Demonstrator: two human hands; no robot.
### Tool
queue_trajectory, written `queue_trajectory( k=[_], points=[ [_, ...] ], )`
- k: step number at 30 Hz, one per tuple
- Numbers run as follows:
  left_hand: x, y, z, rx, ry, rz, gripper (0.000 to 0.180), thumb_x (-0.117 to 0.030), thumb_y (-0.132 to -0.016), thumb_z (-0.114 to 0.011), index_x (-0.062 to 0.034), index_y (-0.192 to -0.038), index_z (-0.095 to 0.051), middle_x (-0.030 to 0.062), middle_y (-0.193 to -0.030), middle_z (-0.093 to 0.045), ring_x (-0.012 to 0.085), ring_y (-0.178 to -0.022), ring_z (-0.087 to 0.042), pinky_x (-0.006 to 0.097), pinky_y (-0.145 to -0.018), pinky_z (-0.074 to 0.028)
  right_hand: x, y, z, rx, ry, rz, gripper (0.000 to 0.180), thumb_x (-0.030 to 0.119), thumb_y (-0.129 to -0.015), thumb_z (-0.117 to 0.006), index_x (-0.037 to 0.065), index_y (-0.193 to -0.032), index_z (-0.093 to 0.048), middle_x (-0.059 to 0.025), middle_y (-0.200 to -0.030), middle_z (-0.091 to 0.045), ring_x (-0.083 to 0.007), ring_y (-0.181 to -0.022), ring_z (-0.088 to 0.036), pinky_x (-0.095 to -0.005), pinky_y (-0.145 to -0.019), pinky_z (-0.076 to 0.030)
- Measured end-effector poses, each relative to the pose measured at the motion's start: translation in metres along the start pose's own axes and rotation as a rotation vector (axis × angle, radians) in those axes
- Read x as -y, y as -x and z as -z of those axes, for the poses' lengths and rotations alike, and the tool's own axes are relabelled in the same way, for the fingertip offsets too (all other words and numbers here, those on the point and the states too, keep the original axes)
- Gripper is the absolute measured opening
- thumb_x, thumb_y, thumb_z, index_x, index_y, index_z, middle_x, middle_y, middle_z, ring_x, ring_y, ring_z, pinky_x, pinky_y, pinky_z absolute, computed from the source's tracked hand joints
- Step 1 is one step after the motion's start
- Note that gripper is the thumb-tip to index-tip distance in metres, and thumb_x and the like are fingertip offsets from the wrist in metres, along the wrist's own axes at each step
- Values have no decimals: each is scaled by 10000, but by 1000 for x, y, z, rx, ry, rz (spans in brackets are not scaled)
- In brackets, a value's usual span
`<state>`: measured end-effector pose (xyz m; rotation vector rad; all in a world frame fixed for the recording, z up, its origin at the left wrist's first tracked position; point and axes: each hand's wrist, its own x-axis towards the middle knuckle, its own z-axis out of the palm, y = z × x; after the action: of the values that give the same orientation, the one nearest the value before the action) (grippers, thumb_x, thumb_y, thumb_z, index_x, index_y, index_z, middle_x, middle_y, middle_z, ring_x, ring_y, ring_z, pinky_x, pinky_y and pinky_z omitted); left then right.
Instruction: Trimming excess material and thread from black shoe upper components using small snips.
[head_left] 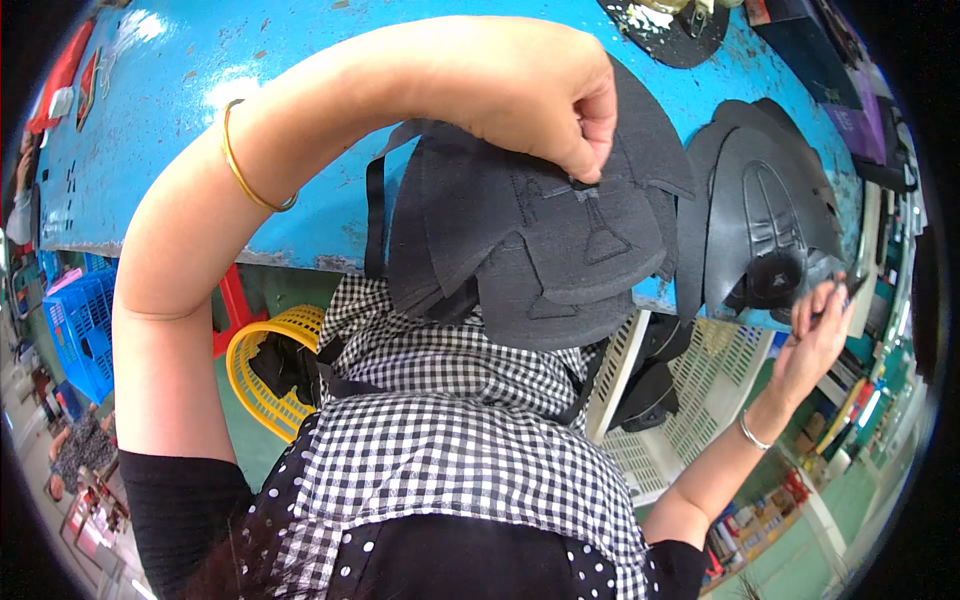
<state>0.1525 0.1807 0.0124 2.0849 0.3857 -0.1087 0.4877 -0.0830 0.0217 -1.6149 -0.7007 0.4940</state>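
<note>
Flat black stitched pieces [460, 200], which look like fabric shoe uppers, lie overlapped on the blue table's front edge, partly hanging over it. My left hand [540, 95] reaches across them from above. Its thumb and fingers are pinched on a small black tab [584, 185] at the middle of the top piece. Out to the right, my right hand [818, 335] is closed around a thin dark tool [854, 286], whose kind I cannot make out. Beside that hand lies a stack of smooth black shoe uppers [735, 200] with a ribbed lacing area.
On the blue table [330, 190], a black round plate [680, 45] with whitish residue stands at the far side. Dark boxes [800, 50] line the far right. Below the edge are a yellow basket [240, 355], a white crate [720, 365] and a blue crate [80, 335].
</note>
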Motion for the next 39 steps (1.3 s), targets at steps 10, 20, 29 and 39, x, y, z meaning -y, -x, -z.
queue_trajectory(
  k=[10, 20, 29, 39],
  points=[
    [7, -1, -12, -113, -266, -81, 183, -192, -812, -741, -26, -890, -744, 121, -787, -711, 250, -757, -700, 379, -730, -552, 20, 8, -160, 981, 567, 566, 109, 25, -860, -687, 31, -954, -633, -79, -815, -649, -214, -726, -644, -323, -648, -501],
    [-22, 21, 25, -64, -179, 22, 228, -194, -864, -618, 19, -898, -692, 224, -844, -691, 396, -848, -667, 450, -756, -511, 26, -17, -178, 1340, 622, 660, 166, 92, -811, -730, 79, -918, -604, -75, -767, -635, -287, -717, -634, -406, -626, -492],
    [-26, 5, 26, 83, -171, 139, 213, -142, -850, -569, 21, -919, -688, 244, -844, -685, 414, -838, -663, 463, -769, -514, 32, -11, -198, 1043, 795, 853, 180, 189, -865, -713, 99, -972, -600, -99, -789, -644, -301, -723, -662, -378, -623, -499],
    [-17, 19, 30, 57, -96, -75, 220, -133, -875, -547, 28, -975, -659, 250, -871, -679, 416, -858, -660, 460, -766, -510, 30, -23, -209, 1143, 740, 704, 262, 318, -921, -688, 70, -969, -617, -129, -766, -640, -331, -698, -639, -409, -618, -480]
  ],
)
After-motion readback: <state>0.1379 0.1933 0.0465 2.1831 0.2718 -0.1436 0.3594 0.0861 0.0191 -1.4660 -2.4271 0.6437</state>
